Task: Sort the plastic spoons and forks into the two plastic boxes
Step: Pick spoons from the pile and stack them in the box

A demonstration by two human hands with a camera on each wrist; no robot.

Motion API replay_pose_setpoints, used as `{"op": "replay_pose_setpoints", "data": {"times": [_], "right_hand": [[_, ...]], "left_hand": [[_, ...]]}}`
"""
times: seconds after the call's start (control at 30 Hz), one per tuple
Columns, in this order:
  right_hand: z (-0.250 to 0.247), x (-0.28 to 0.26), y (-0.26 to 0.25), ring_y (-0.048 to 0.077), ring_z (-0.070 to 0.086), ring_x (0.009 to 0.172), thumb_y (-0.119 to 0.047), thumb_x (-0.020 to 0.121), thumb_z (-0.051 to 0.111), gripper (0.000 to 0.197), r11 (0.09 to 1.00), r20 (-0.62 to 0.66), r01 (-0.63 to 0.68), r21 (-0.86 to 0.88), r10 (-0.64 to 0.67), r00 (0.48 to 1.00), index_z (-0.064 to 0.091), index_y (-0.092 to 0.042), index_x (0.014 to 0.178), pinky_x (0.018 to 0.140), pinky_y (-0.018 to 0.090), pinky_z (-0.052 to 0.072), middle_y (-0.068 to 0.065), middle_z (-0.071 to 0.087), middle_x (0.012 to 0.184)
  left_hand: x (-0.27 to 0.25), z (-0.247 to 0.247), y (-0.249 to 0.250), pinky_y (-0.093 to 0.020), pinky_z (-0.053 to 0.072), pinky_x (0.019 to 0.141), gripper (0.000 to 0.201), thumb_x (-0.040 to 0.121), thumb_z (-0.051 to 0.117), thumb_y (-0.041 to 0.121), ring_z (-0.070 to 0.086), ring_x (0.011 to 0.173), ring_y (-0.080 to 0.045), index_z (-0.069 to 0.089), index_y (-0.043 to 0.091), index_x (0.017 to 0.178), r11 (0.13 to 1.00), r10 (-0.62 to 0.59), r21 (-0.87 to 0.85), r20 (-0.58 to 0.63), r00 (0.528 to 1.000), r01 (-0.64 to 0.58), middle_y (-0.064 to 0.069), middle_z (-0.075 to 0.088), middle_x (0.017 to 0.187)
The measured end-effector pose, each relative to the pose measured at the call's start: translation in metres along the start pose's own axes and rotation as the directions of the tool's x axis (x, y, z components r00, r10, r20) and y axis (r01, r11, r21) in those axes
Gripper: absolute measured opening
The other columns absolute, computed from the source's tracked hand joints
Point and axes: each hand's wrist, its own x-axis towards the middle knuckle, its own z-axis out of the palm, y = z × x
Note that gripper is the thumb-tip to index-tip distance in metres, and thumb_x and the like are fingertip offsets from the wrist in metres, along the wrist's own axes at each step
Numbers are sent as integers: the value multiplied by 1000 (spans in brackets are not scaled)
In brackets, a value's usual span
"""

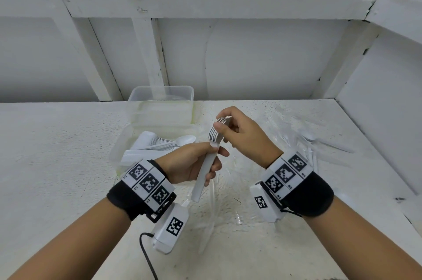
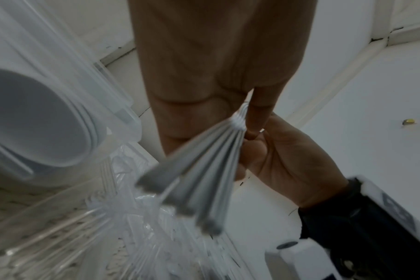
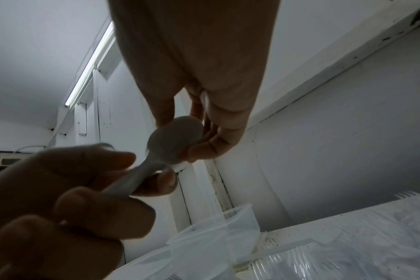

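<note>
Both hands hold a nested stack of white plastic spoons (image 1: 206, 172) upright above the table. My left hand (image 1: 194, 165) grips the handles, which fan out in the left wrist view of the stack (image 2: 204, 170). My right hand (image 1: 242, 135) pinches the bowl end from above, and the right wrist view shows the rounded bowl of the stack (image 3: 173, 138) between thumb and fingers. Just left of the hands, the near clear box (image 1: 118, 142) holds several white spoons (image 1: 182, 140). Behind it stands the far clear box (image 1: 159, 97); its contents are unclear.
Crumpled clear plastic wrapping (image 1: 217, 209) lies on the white table (image 1: 57, 142) under and between my wrists. More wrapped cutlery (image 1: 319, 140) lies to the right. White walls close the back and right side. A black cable (image 1: 146, 254) hangs from the left wrist camera.
</note>
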Motion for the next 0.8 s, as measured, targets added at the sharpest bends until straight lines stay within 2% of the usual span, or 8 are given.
{"op": "replay_pose_setpoints", "data": {"times": [0.1, 0.23, 0.33, 0.4, 0.5, 0.57, 0.63, 0.8], "right_hand": [[-3, 2, -3, 4, 58, 64, -25, 92, 56, 10, 998, 11, -9, 65, 9, 1000, 49, -20, 98, 64, 18, 49, -2, 63, 78], [-9, 5, -1, 14, 63, 70, -22, 92, 56, 7, 983, -51, -40, 179, 50, 997, 49, -23, 91, 69, 27, 53, 1, 66, 79], [-13, 5, 3, 16, 61, 76, -24, 93, 54, 4, 998, -10, -50, 39, 51, 999, 50, -22, 92, 70, 28, 51, 4, 65, 85], [-12, 6, 5, 16, 57, 87, -25, 94, 51, 11, 967, 36, 68, -246, -61, 997, 57, -18, 100, 77, 26, 47, 2, 63, 95], [-2, 8, 3, 20, 59, 96, -39, 89, 44, 31, 749, 157, 389, -536, -364, 918, 69, -21, 97, 79, 39, 46, -4, 66, 102], [5, 7, 2, 20, 63, 92, -44, 86, 43, 34, 617, 258, 527, -585, -474, 841, 71, -24, 93, 71, 39, 46, -7, 68, 97], [12, 5, 2, 20, 65, 84, -43, 86, 42, 35, 550, 352, 593, -588, -487, 799, 70, -23, 95, 64, 37, 48, -7, 69, 94], [21, 6, 3, 25, 61, 71, -31, 89, 41, 32, 592, 388, 616, -520, -479, 788, 69, -16, 97, 55, 39, 53, -1, 67, 86]], "left_hand": [[-3, 0, -2, -28, 43, 55, 21, 89, 49, 28, 47, 52, -15, 49, 13, 104, 996, 42, 82, -68, 997, -36, -3, 50, 64], [-12, -2, -8, -26, 46, 52, 11, 99, 41, 21, 47, 52, -15, 47, 12, 96, 964, 40, 267, -116, 992, -8, -4, 48, 65], [-18, -8, -7, -21, 36, 45, 19, 100, 38, 21, 38, 45, -10, 47, 12, 87, 923, 28, 382, -161, 987, 36, -1, 40, 61], [-21, -13, -3, -20, 31, 42, 21, 100, 38, 21, 35, 43, -8, 46, 13, 82, 865, 38, 495, -227, 973, 82, 1, 39, 60], [-27, -20, 5, -19, 29, 43, 19, 95, 41, 23, 35, 47, -8, 49, 14, 81, 707, 98, 689, -317, 943, 158, 3, 42, 63], [-31, -23, 10, -20, 32, 49, 21, 94, 43, 25, 38, 51, -8, 51, 14, 78, 586, 179, 793, -329, 927, 168, 5, 44, 62], [-35, -26, 13, -22, 32, 56, 27, 93, 43, 25, 41, 57, -8, 47, 16, 68, 487, 228, 857, -307, 924, 165, 6, 44, 61], [-40, -39, 12, -21, 33, 59, 25, 94, 46, 29, 43, 62, -9, 50, 17, 72, 403, 206, 903, -247, 947, 148, 4, 47, 65]]}}
